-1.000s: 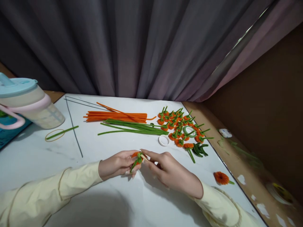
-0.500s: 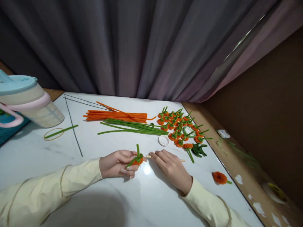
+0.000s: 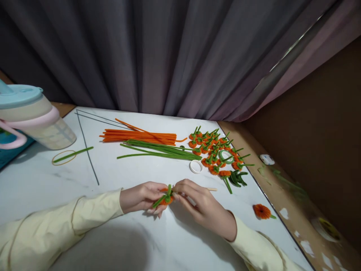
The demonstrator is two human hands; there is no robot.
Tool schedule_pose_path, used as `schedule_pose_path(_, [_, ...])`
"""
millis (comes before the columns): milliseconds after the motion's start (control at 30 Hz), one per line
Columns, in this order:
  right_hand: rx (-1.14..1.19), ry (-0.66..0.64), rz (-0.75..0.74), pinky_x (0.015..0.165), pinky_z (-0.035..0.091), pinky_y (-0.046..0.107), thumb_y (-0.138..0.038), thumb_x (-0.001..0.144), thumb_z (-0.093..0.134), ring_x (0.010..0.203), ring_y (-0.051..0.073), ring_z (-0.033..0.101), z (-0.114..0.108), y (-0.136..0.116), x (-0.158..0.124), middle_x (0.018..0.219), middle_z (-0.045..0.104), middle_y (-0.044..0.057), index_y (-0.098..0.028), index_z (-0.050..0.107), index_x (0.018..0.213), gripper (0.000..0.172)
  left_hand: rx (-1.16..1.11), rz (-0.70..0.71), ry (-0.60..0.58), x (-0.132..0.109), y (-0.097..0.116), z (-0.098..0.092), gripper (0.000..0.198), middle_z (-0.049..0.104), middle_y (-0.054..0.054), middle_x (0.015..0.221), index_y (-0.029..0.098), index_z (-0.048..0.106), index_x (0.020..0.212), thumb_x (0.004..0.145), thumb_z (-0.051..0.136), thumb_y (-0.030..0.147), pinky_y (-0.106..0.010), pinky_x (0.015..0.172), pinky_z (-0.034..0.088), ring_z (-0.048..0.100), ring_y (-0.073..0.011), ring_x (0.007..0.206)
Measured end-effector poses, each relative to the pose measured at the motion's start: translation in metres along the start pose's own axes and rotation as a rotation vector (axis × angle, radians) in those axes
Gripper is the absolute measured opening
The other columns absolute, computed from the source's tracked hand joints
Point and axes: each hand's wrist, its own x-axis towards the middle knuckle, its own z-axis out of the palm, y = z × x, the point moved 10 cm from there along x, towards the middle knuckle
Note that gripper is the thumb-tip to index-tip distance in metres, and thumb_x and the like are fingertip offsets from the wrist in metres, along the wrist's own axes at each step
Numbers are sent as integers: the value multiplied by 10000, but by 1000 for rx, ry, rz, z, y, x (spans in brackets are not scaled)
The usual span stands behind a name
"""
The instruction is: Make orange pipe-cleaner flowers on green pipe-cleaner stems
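My left hand (image 3: 146, 196) holds a small orange pumpkin-shaped pipe-cleaner piece (image 3: 168, 201) between thumb and fingers. One green stem on it points up and another sticks out to the lower left. My right hand (image 3: 197, 199) has its thumb and fingertips pinched together at the right side of the piece's green top; the exact spot they grip is partly hidden by the fingers. A thin wooden stick (image 3: 212, 189) lies on the table behind my right hand, which covers most of it.
Orange pipe cleaners (image 3: 138, 136) and green pipe cleaners (image 3: 160, 150) lie beyond my hands. Several finished orange pieces (image 3: 214, 170) cluster at right, near a green tape roll (image 3: 226, 156), a white ring (image 3: 196, 166) and a lone orange piece (image 3: 262, 211). A tumbler (image 3: 47, 120) stands left.
My right hand has left the wooden stick and moved left to the orange piece, its fingertips now touching it. The piece has tilted and shifted slightly down and right in my left hand.
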Motion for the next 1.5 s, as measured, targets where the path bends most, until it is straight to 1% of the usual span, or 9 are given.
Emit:
schedule_pose_path(133, [-21,-131,135,598,424,241,-170,941,404,666,142,521,10,12,6,809,558,45,-171,465,881,86,48,-12,26,0,-2,-1,307,551,-2,545,121,540,826,763,635,406,-306,599,399,408,-96,446])
schedule_pose_path(233, [-9,-234,156,594,403,230,-130,926,392,656,136,519,17,14,7,800,551,35,-175,444,865,92,94,-20,35,0,-3,-1,338,552,-2,560,127,520,811,759,638,440,-282,551,353,415,-98,456])
schedule_pose_path(333, [14,-274,185,583,382,226,-129,917,386,642,134,503,20,16,7,788,544,32,-173,438,853,93,141,-11,38,0,-1,1,397,546,3,565,126,511,827,746,636,494,-264,514,301,415,-95,454])
schedule_pose_path(467, [139,-234,246,540,336,207,-199,931,382,570,110,417,19,21,6,688,490,-10,-170,440,799,147,261,32,83,-2,5,0,444,545,8,592,129,501,914,777,578,545,-262,519,314,430,-100,477])
schedule_pose_path(567, [253,-232,341,492,295,189,-254,934,390,526,95,362,23,30,3,625,436,-39,-166,452,794,177,370,61,109,-4,9,0,445,549,2,608,132,481,933,813,517,558,-260,525,342,453,-106,495])
schedule_pose_path(700, [309,-213,405,496,304,178,-290,934,407,548,92,387,25,37,1,640,452,-33,-159,469,811,190,441,75,130,-5,11,-1,454,562,-9,632,133,460,943,823,486,570,-245,507,342,456,-100,487])
schedule_pose_path(1033, [342,-162,382,505,310,176,-313,925,425,552,87,383,24,36,4,642,463,-30,-158,478,772,225,492,130,146,-6,13,-2,466,551,3,643,142,449,962,826,469,587,-232,500,357,441,-89,489])
schedule_pose_path(1233, [291,-125,343,527,334,181,-262,901,456,611,104,441,16,33,6,725,514,-3,-161,493,831,128,458,71,146,-5,11,-3,436,539,14,634,143,465,915,812,503,565,-236,500,350,431,-81,477])
schedule_pose_path(1500, [310,-167,368,495,295,184,-287,917,448,531,90,378,22,37,4,614,467,-36,-164,491,778,190,457,85,171,-5,12,-3,443,530,14,630,144,473,915,796,518,568,-226,495,351,487,-100,511])
